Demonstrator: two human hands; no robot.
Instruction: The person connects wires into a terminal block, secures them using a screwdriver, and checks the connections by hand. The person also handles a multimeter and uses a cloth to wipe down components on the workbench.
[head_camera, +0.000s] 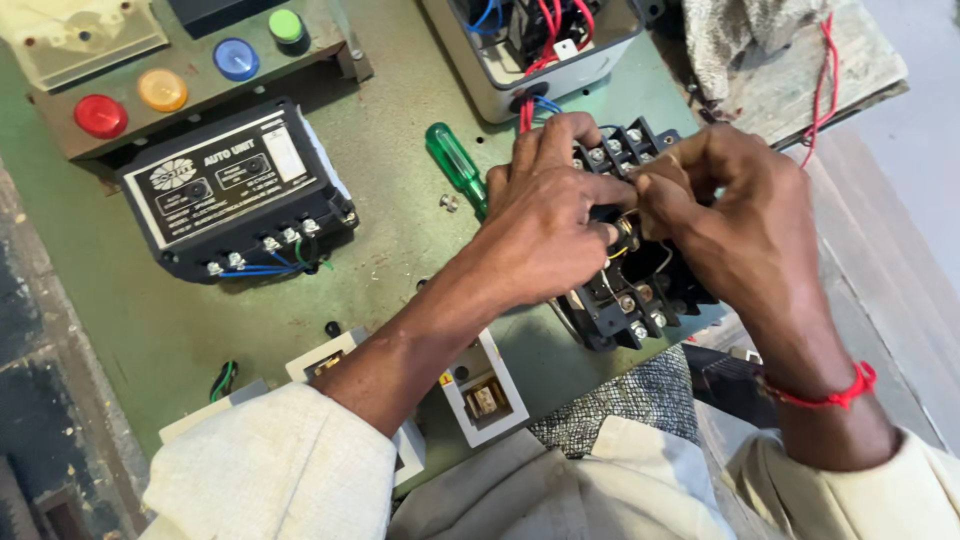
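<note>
**Both hands on a black switch block**

The left hand (545, 215) and right hand (725, 215) both close around a black switch block (640, 290) on the green panel (390, 240), fingers pinching near its middle. A green screwdriver (455, 165) lies beside the left hand.

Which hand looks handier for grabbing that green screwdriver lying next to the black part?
Probably the left. The left hand rests on the black contactor with its knuckles right beside the green-handled screwdriver. The right hand pinches at the contactor's far side, so it would have to cross over.
</note>
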